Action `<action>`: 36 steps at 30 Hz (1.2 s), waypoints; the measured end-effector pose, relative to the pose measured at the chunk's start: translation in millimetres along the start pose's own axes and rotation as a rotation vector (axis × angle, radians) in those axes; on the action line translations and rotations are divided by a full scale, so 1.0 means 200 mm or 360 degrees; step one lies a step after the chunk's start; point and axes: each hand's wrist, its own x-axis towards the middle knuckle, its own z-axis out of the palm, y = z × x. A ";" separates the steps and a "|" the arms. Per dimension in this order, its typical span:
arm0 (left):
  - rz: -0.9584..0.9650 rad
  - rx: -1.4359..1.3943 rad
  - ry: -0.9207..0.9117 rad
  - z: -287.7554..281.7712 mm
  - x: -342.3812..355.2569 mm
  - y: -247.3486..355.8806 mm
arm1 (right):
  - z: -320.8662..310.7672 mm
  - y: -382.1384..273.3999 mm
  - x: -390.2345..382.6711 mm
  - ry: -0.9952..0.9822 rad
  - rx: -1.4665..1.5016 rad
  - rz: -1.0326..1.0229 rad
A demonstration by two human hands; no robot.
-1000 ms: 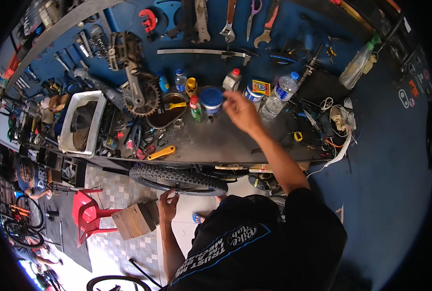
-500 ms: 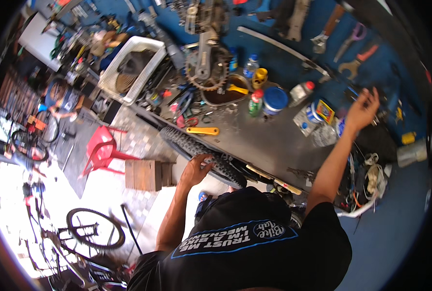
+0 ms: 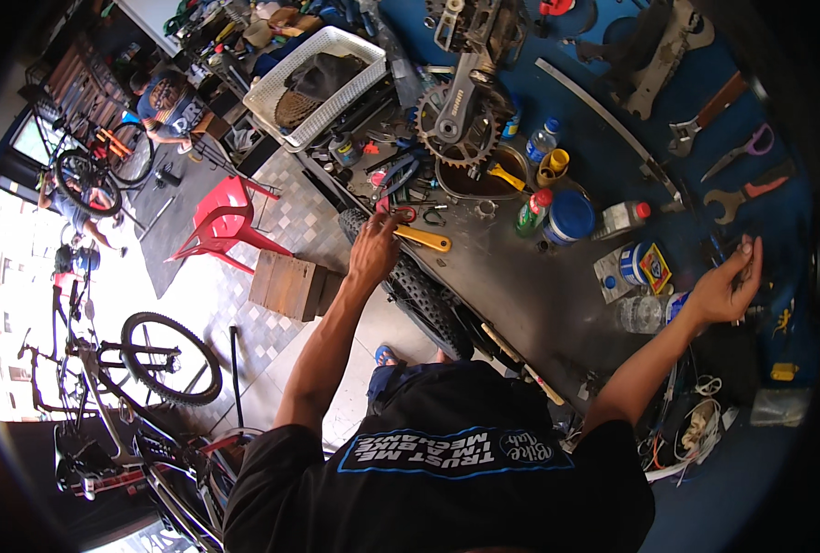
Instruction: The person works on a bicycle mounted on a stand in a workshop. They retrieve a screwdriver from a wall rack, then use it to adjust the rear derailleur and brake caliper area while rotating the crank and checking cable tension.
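Note:
Out over the bench edge, my left hand [image 3: 373, 251] is bent at the near end of a yellow-handled tool [image 3: 423, 238]; the fingers look closed on it, though the contact is partly hidden. Beneath that hand and forearm lies a knobbly black bicycle tyre [image 3: 424, 300]. Red-handled pliers [image 3: 392, 189] rest just beyond the fingertips. Far to the right, my right hand [image 3: 728, 284] is raised by the blue wall, its fingers stretched out and nothing visible in the palm. A tub with a yellow label [image 3: 645, 265] and a clear plastic bottle [image 3: 642, 314] stand left of it.
A crankset [image 3: 456, 124] stands above a dark pot [image 3: 465, 180]. Bottles and a blue-lidded tub [image 3: 570, 217] crowd the bench. Wrenches and scissors [image 3: 742, 152] hang on the wall. A red chair [image 3: 221, 221], a wooden box [image 3: 286, 284] and bicycles stand left; another person [image 3: 166, 106] is beyond.
My left hand has moved from above the tyre to the yellow-handled tool. My right hand stays raised near the wall, its fingers straighter. The whole view has shifted and turned.

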 end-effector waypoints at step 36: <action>0.0513 -0.1335 -0.0611 -0.10 -0.06 0.97 | -0.10 -0.51 -0.21 -0.1106 0.1091 0.0671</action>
